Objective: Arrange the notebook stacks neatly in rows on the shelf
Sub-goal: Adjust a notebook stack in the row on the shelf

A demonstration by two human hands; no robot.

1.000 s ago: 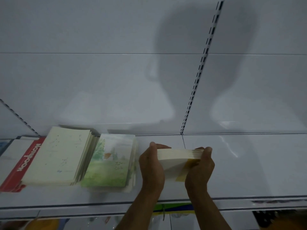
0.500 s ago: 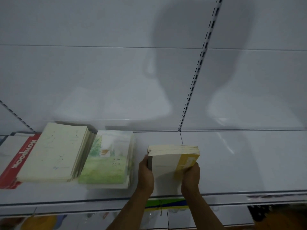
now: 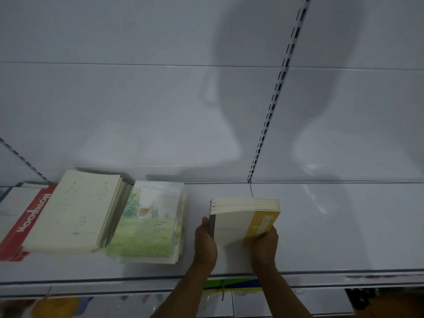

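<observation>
A stack of notebooks with a white and yellow cover [image 3: 238, 223] is held upright on its edge above the white shelf [image 3: 344, 237], page edges facing up. My left hand [image 3: 205, 243] grips its left side and my right hand [image 3: 263, 245] grips its lower right corner. To the left, three stacks lie flat on the shelf: a green landscape-cover stack [image 3: 149, 223], a pale cream stack [image 3: 75, 212] and a red and white stack [image 3: 20, 221] at the frame's left edge. The cream stack overlaps the red one.
The white back panel [image 3: 137, 99] rises behind the shelf, with a slotted upright rail [image 3: 275, 97] just behind the held stack. Bare shelf surface lies to the right of my hands. A lower shelf with coloured items [image 3: 229, 284] shows below the front edge.
The held stack has turned from nearly flat to standing on its edge, and my hands have slid down from its top to its lower sides. The flat stacks have not moved.
</observation>
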